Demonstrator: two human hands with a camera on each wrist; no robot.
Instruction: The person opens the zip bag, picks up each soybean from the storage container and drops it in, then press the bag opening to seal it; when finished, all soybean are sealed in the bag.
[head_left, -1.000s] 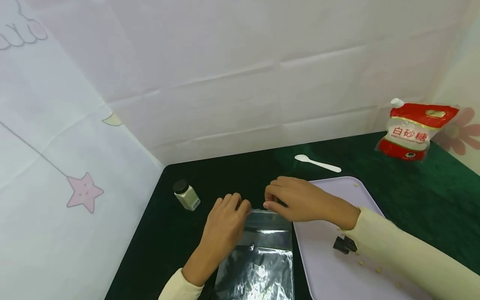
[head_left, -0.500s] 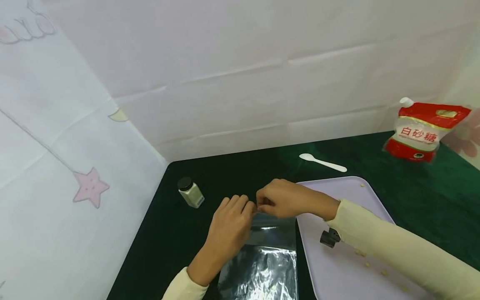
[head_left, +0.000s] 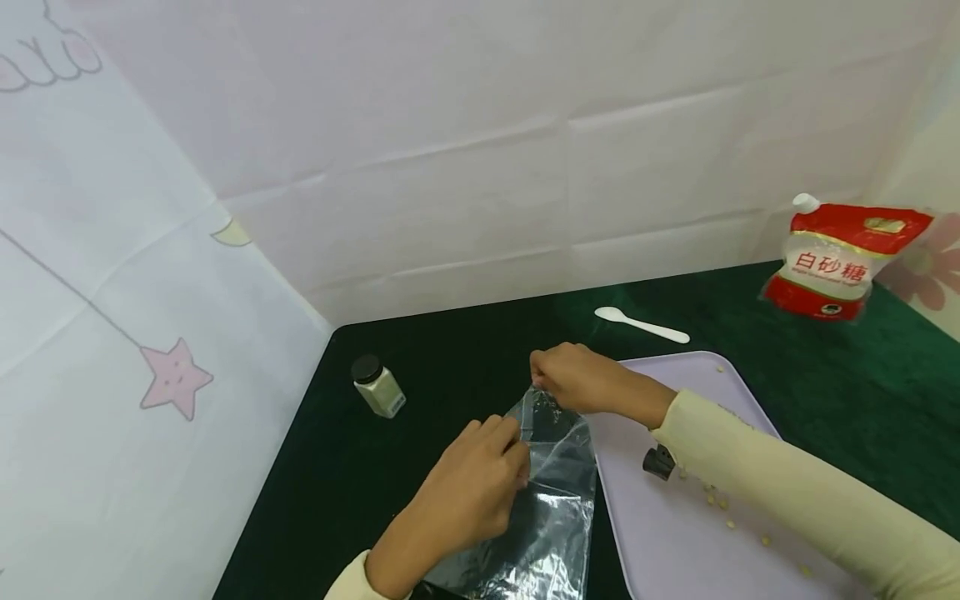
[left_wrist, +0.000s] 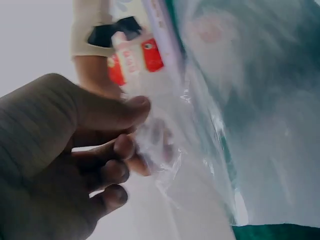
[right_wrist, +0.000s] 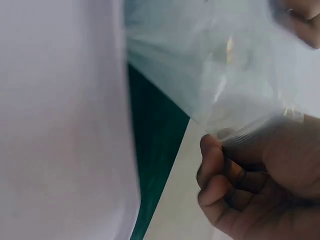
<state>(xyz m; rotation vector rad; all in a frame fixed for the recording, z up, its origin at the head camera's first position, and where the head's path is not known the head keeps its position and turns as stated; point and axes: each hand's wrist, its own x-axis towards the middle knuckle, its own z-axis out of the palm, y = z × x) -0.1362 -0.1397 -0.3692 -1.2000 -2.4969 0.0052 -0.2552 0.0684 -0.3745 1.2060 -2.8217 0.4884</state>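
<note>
So the clear plastic bag (head_left: 553,508) sits at the bottom centre of the head view, its lower end cut off by the frame. The right hand (head_left: 581,379), centre right, has thumb and fingers clamped on the bag's top edge, which is pulled up to a peak. The left hand (head_left: 472,487) is lower and further left, fingers curled against the bag; honestly can't tell if it's pinching the film. Lilac tray (head_left: 637,508) is just right of the bag, with small yellowish bits (head_left: 730,524) on it. White spoon (head_left: 643,325) lies above the tray, black-capped jar (head_left: 380,390) left of centre.
</note>
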